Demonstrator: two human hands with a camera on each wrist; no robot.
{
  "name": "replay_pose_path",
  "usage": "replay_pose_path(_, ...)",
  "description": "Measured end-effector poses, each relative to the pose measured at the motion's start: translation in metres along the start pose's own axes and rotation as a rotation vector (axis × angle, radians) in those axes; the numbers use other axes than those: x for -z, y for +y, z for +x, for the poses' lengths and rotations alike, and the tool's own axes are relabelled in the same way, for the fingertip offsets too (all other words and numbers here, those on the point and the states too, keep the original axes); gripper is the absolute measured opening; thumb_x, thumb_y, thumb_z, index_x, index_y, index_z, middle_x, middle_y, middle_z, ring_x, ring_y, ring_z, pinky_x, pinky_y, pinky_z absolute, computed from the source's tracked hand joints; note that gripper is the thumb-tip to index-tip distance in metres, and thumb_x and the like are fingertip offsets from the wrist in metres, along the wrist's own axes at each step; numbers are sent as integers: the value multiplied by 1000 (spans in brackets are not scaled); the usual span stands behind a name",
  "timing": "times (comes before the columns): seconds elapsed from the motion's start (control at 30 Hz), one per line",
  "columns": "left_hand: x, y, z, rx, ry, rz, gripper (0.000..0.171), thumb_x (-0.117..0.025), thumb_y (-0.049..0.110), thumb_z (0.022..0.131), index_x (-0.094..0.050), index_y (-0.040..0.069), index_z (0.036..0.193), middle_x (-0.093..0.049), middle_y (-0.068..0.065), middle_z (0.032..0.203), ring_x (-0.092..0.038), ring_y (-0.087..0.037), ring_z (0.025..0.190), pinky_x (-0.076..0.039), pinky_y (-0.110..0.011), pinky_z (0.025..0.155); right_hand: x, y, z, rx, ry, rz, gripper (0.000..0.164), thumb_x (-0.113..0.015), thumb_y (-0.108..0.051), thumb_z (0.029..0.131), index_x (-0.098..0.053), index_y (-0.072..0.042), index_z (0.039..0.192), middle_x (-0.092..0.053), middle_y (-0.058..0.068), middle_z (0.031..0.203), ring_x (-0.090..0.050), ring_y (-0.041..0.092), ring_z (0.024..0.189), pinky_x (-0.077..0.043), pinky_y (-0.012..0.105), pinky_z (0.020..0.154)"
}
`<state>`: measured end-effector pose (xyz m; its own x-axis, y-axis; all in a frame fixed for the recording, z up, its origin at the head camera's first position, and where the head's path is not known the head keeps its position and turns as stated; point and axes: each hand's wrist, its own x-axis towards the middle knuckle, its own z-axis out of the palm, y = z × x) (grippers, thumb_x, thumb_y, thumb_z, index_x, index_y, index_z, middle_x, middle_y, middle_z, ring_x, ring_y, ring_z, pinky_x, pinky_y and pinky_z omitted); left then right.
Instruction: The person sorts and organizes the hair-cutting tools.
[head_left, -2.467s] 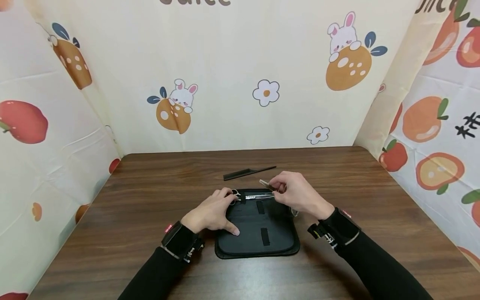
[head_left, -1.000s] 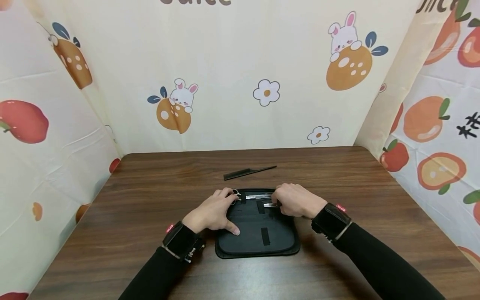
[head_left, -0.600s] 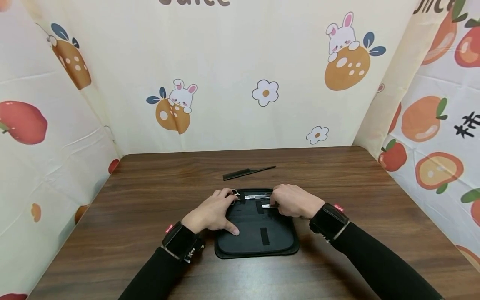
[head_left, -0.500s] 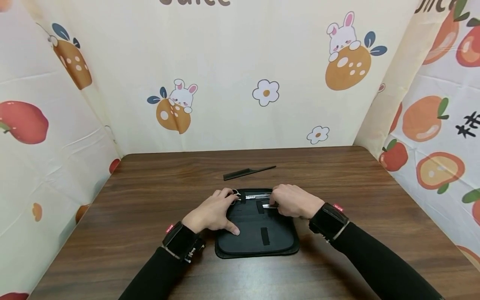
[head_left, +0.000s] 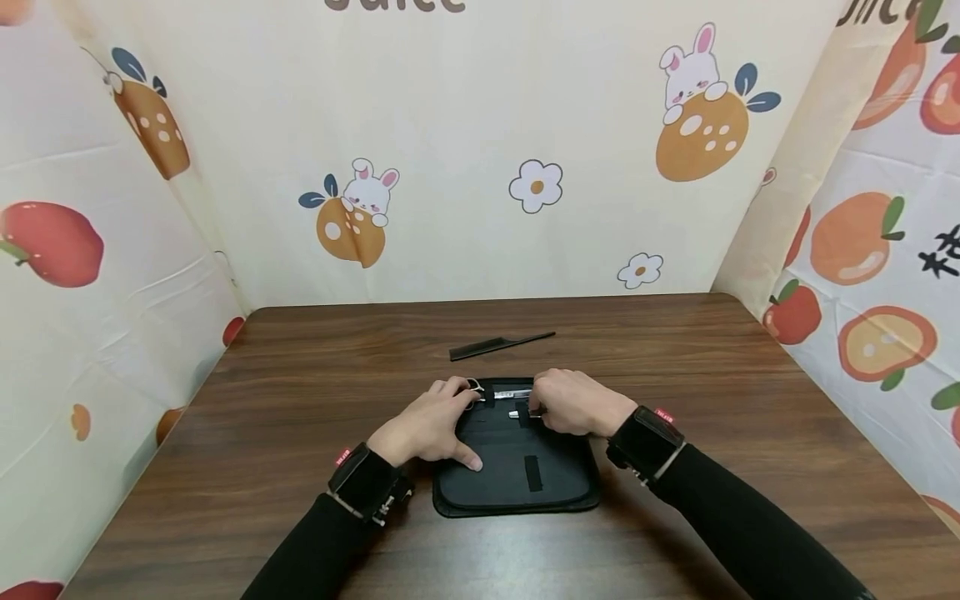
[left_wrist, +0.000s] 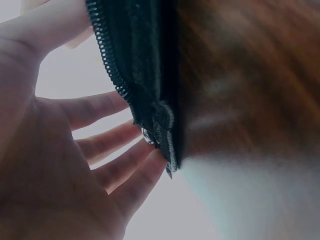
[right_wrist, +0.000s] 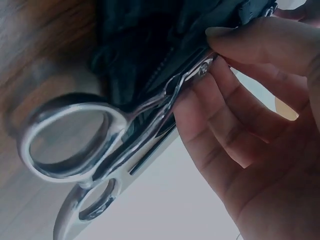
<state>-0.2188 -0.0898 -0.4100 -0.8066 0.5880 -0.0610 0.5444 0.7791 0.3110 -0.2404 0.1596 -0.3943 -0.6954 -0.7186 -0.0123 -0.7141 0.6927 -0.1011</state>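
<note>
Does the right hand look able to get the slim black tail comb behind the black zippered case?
Probably not as things stand: the right hand grips the shiny silver metal scissors at the case, though nothing visible blocks the path to the comb.

The silver scissors (right_wrist: 170,97), earlier held tilted above the far edge of the black case (head_left: 487,485), have been brought lower and slid leftward — the right hand (head_left: 576,402) shifted along with them — until their tip is seen left of the middle strap (head_left: 523,418).
</note>
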Motion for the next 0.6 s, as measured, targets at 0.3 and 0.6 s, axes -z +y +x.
replay_pose_path(0.3, -1, 0, 1, 12, -9, 11, 95, -74, 61, 60, -40, 12, 135, -32, -6, 136, -29, -24, 121, -33, -40, 96, 0, -2, 0, -12, 9, 35, 12, -62, -10, 80, -69, -16, 88, -57, -5, 90, -50, 8, 78, -46, 27, 66)
replay_pose_path(0.6, -1, 0, 1, 8, -12, 13, 96, -74, 61, 60, -40, 12, 135, -33, -7, 136, -29, -24, 121, -33, -40, 96, 1, -1, -1, -17, 3, 112, 13, -62, -9, 82, -68, -14, 92, -57, -3, 93, -52, 9, 81, -47, 28, 69)
